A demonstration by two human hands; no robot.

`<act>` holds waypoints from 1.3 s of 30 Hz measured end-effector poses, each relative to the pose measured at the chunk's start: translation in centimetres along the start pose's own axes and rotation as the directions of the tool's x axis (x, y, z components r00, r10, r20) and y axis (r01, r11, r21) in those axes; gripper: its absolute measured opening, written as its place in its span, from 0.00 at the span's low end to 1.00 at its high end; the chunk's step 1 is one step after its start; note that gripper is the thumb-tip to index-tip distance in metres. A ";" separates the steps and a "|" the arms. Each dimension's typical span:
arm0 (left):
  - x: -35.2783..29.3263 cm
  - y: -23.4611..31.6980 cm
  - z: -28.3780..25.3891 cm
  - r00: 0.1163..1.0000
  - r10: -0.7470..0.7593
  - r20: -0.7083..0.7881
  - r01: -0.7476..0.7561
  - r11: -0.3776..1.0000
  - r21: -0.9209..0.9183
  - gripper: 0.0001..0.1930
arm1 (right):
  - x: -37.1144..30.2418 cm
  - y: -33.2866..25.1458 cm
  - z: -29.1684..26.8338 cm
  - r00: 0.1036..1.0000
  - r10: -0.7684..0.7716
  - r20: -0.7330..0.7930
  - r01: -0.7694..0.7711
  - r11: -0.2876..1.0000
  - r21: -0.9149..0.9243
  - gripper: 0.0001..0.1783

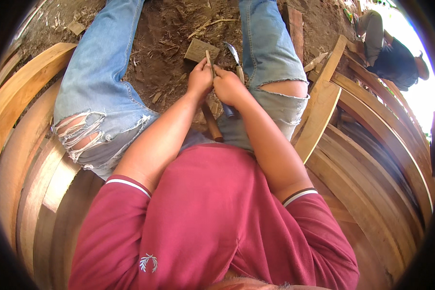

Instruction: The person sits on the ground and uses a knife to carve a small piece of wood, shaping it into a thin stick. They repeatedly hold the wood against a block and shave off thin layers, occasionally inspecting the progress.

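My left hand (199, 80) and my right hand (227, 87) meet between my knees. Both are closed around a thin, pale wood strip (208, 57), whose narrow end sticks up past the fingertips. My hands cover its lower part. Just beyond them a squarish wooden block (196, 50) lies on the ground. To the right of my right hand is a curved metal blade (232, 51) with a light handle (239, 73), close to my leg. A brown wooden handle (210, 122) slants below my wrists, and a blue object (227, 110) shows partly behind my right wrist.
Long wooden boards (372, 179) are stacked on the right, with more planks (29, 121) on the left. Chips and shavings litter the dirt ground (164, 29). Another person (396, 58) in dark clothes is at the upper right, beyond the boards.
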State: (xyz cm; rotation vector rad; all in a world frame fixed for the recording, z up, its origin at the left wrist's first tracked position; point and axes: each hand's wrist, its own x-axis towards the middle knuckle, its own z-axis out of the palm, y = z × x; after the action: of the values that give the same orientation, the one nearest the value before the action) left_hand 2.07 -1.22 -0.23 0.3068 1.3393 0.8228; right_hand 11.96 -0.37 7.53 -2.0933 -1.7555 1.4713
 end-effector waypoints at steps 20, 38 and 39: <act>-0.5 1.0 0.1 0.998 -0.046 -0.048 0.049 0.995 0.081 0.24 | 0.3 1.8 -0.1 0.998 -0.068 0.006 0.068 0.998 0.000 0.31; -0.3 0.7 0.0 0.998 -0.036 0.043 0.036 0.999 0.005 0.27 | 1.2 1.2 -0.4 0.997 0.045 0.062 -0.052 0.992 0.118 0.31; -0.6 1.0 0.0 0.997 -0.068 0.034 0.067 0.998 0.016 0.26 | 0.0 1.4 -0.7 0.995 0.049 0.090 -0.062 0.988 0.140 0.32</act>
State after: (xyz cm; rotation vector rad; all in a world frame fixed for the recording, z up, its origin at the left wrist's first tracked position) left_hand 1.66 -0.93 0.87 0.2847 1.3166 0.7482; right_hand 13.47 -0.58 7.13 -2.0529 -1.5767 1.6718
